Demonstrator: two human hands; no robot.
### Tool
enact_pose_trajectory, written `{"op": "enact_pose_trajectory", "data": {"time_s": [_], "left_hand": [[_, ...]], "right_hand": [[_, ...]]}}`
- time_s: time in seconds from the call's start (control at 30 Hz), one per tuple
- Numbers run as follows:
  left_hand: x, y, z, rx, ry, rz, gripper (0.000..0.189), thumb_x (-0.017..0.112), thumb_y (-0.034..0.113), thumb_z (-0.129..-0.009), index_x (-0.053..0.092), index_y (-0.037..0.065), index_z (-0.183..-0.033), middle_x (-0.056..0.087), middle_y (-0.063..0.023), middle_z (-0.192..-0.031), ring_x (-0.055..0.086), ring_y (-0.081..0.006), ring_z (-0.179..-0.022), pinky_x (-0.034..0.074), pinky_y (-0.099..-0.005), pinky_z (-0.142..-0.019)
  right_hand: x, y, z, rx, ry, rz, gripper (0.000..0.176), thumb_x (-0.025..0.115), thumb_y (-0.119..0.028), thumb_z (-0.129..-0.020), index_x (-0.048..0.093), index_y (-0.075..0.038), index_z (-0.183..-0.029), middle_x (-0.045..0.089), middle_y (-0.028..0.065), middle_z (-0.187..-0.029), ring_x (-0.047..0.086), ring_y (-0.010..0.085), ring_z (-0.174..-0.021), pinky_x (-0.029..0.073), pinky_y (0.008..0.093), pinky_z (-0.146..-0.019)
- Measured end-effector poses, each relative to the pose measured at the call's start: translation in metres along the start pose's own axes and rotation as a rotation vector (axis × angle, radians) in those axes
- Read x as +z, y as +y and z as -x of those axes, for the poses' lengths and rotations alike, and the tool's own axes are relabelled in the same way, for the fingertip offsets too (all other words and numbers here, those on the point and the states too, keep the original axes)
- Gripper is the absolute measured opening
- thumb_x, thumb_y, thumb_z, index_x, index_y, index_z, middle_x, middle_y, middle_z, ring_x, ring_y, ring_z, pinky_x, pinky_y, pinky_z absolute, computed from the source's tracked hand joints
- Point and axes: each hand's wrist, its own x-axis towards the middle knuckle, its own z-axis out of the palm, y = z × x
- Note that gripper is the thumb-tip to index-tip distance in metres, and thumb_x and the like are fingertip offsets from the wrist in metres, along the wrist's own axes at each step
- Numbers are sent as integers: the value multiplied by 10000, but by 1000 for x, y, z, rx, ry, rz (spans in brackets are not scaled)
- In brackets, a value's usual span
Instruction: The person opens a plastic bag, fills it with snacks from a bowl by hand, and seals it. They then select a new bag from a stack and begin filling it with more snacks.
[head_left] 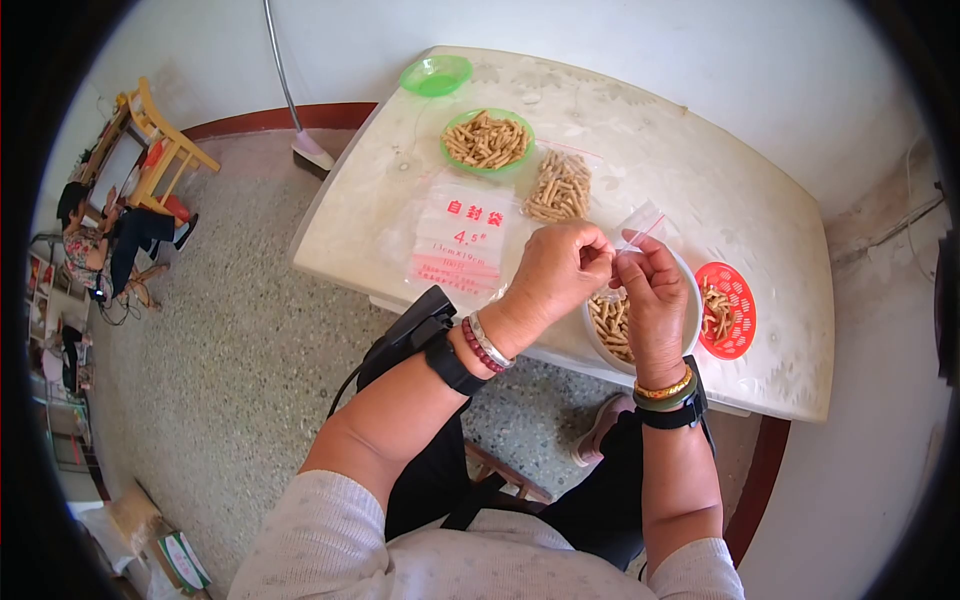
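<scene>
Both hands meet above a white bowl of short tan sticks near the table's front edge. My left hand has its fingers pinched at the edge of a small clear zip bag. My right hand grips the same bag from the other side, thumb against fingers. Left of the hands lies a printed pack of clear bags with red lettering. Behind them is a clear bag filled with tan sticks. To the right, a red perforated basket holds a few sticks.
A green bowl heaped with sticks and a green dish stand toward the table's back left. A broom leans by the wall. At far left another person sits near a wooden chair.
</scene>
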Motion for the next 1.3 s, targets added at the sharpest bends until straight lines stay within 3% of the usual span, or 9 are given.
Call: {"op": "enact_pose_trajectory", "data": {"time_s": [0.3,0.4,0.47,0.57,0.8,0.9,1.03,1.1,1.3], "left_hand": [[1,3,1,67,-44,60,151,705,79,-834,587,-10,-864,627,-61,-744,626,-77,-647,501,-226,-568],[3,3,1,142,35,-2,138,686,65,-839,562,5,-834,606,-77,-718,629,-145,-623,494,-264,-558],[3,4,0,320,122,-192,135,670,60,-832,544,19,-806,585,-108,-715,614,-253,-638,482,-326,-563],[4,6,0,332,124,-244,130,655,49,-818,527,34,-805,556,-124,-723,579,-324,-667,461,-388,-573],[3,7,-4,419,169,-386,145,645,30,-808,501,46,-812,534,-119,-730,563,-319,-645,452,-401,-562],[-9,4,-11,422,281,-432,147,643,25,-807,498,45,-807,539,-112,-730,566,-304,-631,456,-389,-560],[0,-5,-9,266,235,-258,122,634,46,-795,515,42,-820,560,-108,-733,587,-296,-646,472,-378,-579],[10,-9,-6,216,210,-160,105,622,63,-786,526,43,-824,561,-114,-725,586,-304,-654,473,-387,-582],[19,-25,-8,-183,90,203,100,619,93,-802,589,19,-862,610,-119,-710,612,-238,-648,486,-335,-609]], "right_hand": [[0,-5,0,22,29,32,32,613,-21,-907,634,-3,-923,653,6,-820,583,51,-719,486,203,-662],[3,-2,2,-79,30,205,21,626,-20,-903,630,-1,-910,656,2,-801,594,46,-729,498,199,-674],[4,-4,3,-77,35,225,24,629,-22,-903,626,0,-898,655,-1,-796,597,45,-733,501,198,-676],[6,-6,4,-89,53,255,45,633,-27,-902,615,-1,-869,656,1,-790,603,46,-727,503,197,-667],[2,-4,-1,-148,138,457,78,586,-11,-889,565,-12,-814,653,31,-749,617,73,-639,490,200,-594],[-9,-10,-9,-140,255,259,72,561,-4,-893,552,-4,-822,652,35,-733,613,76,-629,481,199,-590],[-3,-14,-2,-144,178,300,28,557,-6,-894,570,9,-873,675,67,-790,618,71,-659,498,202,-628],[7,-5,2,-313,147,441,51,604,19,-851,575,2,-890,693,91,-862,649,110,-656,525,232,-628],[11,3,1,-401,159,602,96,642,34,-810,567,-12,-848,696,127,-882,672,137,-654,534,257,-585]]}}
